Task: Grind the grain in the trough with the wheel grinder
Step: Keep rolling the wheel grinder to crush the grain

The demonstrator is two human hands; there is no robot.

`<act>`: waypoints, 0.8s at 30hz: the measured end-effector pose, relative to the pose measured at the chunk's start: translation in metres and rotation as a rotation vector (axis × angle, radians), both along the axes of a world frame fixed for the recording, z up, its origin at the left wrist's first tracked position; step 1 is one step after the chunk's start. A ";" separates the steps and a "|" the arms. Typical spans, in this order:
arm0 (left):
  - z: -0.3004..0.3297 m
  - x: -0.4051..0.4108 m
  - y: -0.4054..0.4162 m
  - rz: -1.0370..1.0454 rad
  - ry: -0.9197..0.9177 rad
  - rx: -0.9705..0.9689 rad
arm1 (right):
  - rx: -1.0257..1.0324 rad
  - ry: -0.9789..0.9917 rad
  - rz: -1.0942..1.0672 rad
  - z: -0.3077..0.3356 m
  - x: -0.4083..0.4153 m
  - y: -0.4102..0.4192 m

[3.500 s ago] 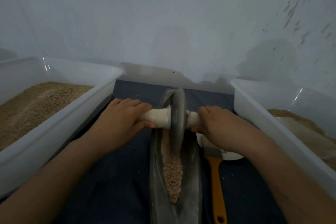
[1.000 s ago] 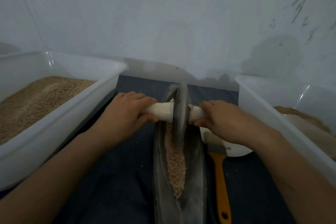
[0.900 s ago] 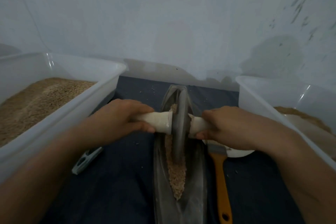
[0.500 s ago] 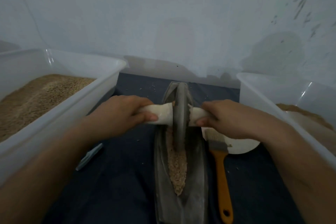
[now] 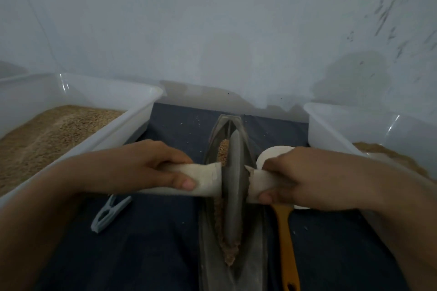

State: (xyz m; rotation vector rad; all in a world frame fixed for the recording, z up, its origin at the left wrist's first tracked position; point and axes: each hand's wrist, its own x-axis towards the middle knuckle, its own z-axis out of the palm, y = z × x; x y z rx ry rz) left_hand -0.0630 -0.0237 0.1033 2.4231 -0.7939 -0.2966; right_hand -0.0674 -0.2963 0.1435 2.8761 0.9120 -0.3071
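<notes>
A narrow boat-shaped metal trough (image 5: 254, 243) lies lengthwise on the dark cloth, with brown grain (image 5: 222, 149) along its groove. The grey wheel grinder (image 5: 234, 186) stands upright in the groove, near the trough's middle. Its axle is wrapped in pale cloth handles (image 5: 205, 179) on both sides. My left hand (image 5: 142, 168) grips the left handle, thumb underneath. My right hand (image 5: 302, 177) grips the right handle. The wheel hides part of the grain beneath it.
A white tub (image 5: 132, 123) of grain stands at the left, another white tub (image 5: 331, 130) at the right. A yellow-handled brush (image 5: 286, 243) lies right of the trough, beside a white bowl (image 5: 272, 151). A grey clothes peg (image 5: 108, 212) lies on the cloth at the left.
The wheel has rolled toward me along the trough, both hands moving with it. The peg and more of the white bowl have come into sight.
</notes>
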 end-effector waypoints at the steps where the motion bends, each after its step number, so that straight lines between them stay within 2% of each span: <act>1: 0.003 -0.002 0.002 -0.025 0.028 0.010 | 0.002 0.043 0.010 0.005 -0.005 -0.001; 4: 0.003 -0.004 -0.002 0.023 0.005 0.038 | 0.032 0.033 0.014 0.003 -0.005 -0.001; 6: -0.002 0.001 -0.009 0.140 -0.100 0.098 | 0.043 -0.017 -0.033 -0.006 0.006 0.002; 9: -0.017 0.010 -0.023 0.349 -0.429 0.210 | 0.107 -0.120 -0.130 -0.024 0.030 0.006; 11: -0.031 0.013 -0.034 0.447 -0.678 0.214 | 0.155 -0.304 -0.157 -0.036 0.043 0.006; 13: -0.039 0.016 -0.042 0.476 -0.799 0.196 | 0.144 -0.483 -0.152 -0.047 0.050 0.005; 14: -0.040 0.018 -0.043 0.474 -0.809 0.184 | 0.147 -0.505 -0.141 -0.049 0.052 0.005; 17: -0.033 0.019 -0.032 0.411 -0.690 0.149 | 0.171 -0.331 -0.138 -0.040 0.043 0.007; 22: -0.003 -0.001 -0.009 0.109 -0.109 0.020 | 0.022 -0.064 0.002 -0.008 0.010 0.000; 24: 0.005 -0.006 -0.003 0.017 0.008 0.021 | 0.016 0.016 0.040 0.002 -0.003 -0.003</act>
